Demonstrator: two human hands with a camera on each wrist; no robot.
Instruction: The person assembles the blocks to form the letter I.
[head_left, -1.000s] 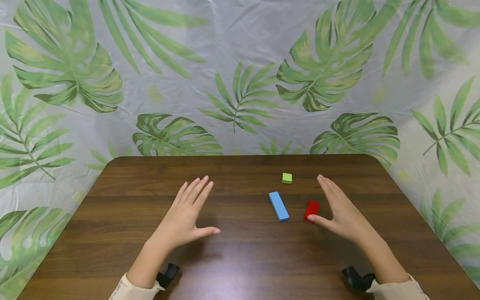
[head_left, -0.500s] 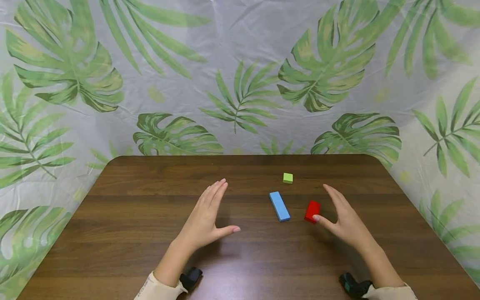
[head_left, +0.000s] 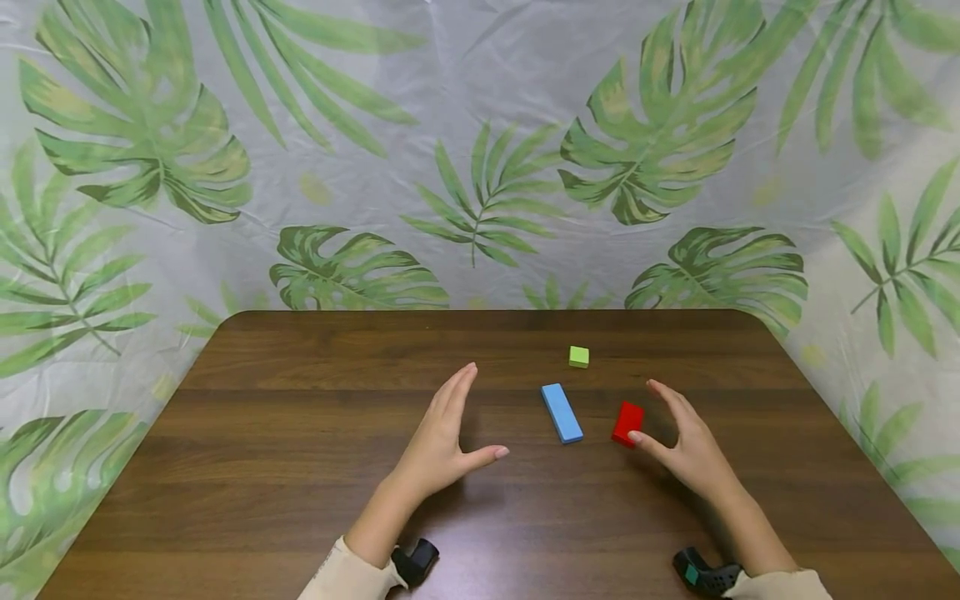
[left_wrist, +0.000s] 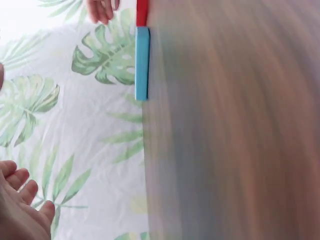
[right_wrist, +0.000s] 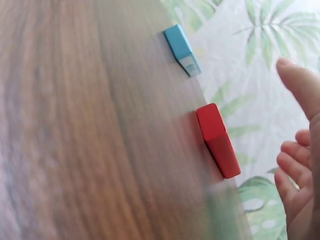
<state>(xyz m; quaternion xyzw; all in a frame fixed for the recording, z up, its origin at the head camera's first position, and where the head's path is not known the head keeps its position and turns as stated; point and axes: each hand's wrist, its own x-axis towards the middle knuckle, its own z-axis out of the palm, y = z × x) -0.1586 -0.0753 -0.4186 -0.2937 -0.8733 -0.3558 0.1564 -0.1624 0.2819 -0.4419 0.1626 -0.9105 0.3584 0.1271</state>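
Note:
My left hand [head_left: 437, 446] hovers over the middle of the table, fingers extended and thumb spread, holding nothing. To its right lies a long blue block [head_left: 562, 413]. My right hand [head_left: 690, 446] is beside a shorter red block [head_left: 627, 423]; its thumb overlaps the block's near corner in the head view, with the fingers spread apart from the thumb. The right wrist view shows the red block [right_wrist: 218, 140] apart from that hand. Behind the blue block sits a small green block [head_left: 578, 357]. The left wrist view has the blue block [left_wrist: 142, 63] end to end with the red one.
The dark wooden table [head_left: 300, 358] has rounded far corners. Right behind it hangs a pale leaf-print cloth [head_left: 510, 83]. Black wrist devices [head_left: 415, 562] sit at both cuffs.
My left hand has moved right, toward the blue block. My right hand has drawn slightly nearer, its fingers a little more bent. The blocks have stayed where they were.

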